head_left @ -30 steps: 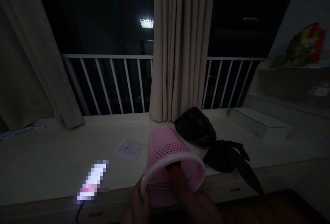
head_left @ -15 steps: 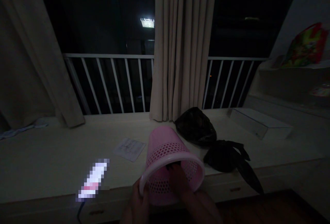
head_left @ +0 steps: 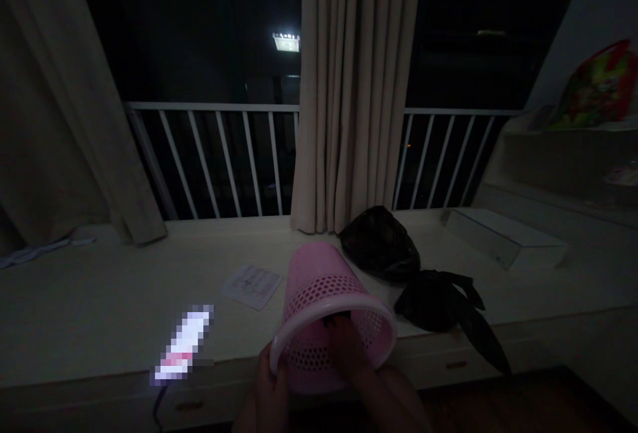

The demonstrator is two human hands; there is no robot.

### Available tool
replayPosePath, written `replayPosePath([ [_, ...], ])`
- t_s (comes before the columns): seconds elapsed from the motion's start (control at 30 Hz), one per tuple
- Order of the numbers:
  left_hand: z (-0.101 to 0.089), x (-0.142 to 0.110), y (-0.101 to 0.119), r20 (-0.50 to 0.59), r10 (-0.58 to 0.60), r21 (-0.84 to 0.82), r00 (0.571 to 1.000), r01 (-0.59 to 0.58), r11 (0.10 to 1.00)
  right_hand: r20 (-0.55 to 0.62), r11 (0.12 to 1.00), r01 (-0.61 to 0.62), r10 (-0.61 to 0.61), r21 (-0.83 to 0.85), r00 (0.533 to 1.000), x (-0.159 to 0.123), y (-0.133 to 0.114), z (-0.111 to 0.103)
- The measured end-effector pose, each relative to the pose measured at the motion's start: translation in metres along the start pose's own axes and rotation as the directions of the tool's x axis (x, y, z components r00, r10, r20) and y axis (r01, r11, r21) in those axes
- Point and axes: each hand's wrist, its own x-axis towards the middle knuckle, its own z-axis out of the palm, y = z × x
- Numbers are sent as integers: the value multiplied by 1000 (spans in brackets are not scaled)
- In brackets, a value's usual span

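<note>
One pink plastic basket (head_left: 319,260), tapering, with bands of round perforations and a thick rim; seen from the head view, as is everything here. Position: at the front edge of a long pale wooden worktop (head_left: 100,300), tipped over, mouth towards the person.

One left hand (head_left: 272,380), clamped on the rim at its left side; some fingers are lost behind the rim.

One right hand (head_left: 343,340), inside the basket, well apart from the left. Fingertips in shadow, beside a small black patch (head_left: 336,317) that I cannot make out; whether the fingers are closed on it I cannot tell.

Two black plastic bags, right of the basket: a rounded one (head_left: 381,247) against the curtain foot, and a knotted one (head_left: 428,303) whose long end hangs over the edge. Contents hidden.

One creased white paper sheet (head_left: 253,285), left of the basket, its print illegible.

One bright, blocked-out oblong (head_left: 184,343), dark cable (head_left: 157,410) below, running out of sight.

One low white box (head_left: 508,237), far right.

One red-and-green packet (head_left: 598,87), on the shelf, cut off at the side.

Two beige curtains, one central (head_left: 353,87), one left (head_left: 64,107) and cropped, before a white railing (head_left: 224,107) and darkness.
</note>
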Motion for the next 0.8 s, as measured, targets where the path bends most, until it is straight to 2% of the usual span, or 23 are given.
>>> replayPosePath([
  [0.1, 0, -2, 4, 9, -21, 9, 1000, 21, 1000, -70, 999, -38, 35, -33, 997, -10, -14, 5],
  [0.2, -2, -3, 12, 15, -48, 51, 999, 47, 998, -15, 1000, -8, 8, -10, 1000, -21, -25, 8],
  [0.27, -3, -3, 16, -4, -59, 70, 998, 59, 996, -1, 999, 28, -28, 17, 1000, -21, -23, 7],
  [0.33, -2, -2, 17, -29, -51, 45, 998, 52, 998, -64, 999, 46, -46, -8, 997, -16, -17, 5],
  [0.4, -1, -1, 16, -42, -36, 11, 998, 36, 999, -117, 998, 3, -11, -67, 993, -10, -12, 2],
  [0.5, -1, 0, 14, -41, -23, 28, 999, 24, 999, -105, 990, -24, 9, -136, 994, -11, -19, 3],
  [0.63, -2, -1, 16, -26, -44, 61, 999, 45, 997, -86, 996, 68, -73, -57, 994, -32, -44, 13],
  [0.73, -2, -2, 19, -25, -44, 71, 999, 46, 996, -83, 1000, 17, -16, 11, 996, -41, -54, 19],
  [0.8, -2, -2, 19, -16, -40, 76, 999, 41, 996, -76, 1000, 12, -12, 7, 997, -39, -51, 18],
])
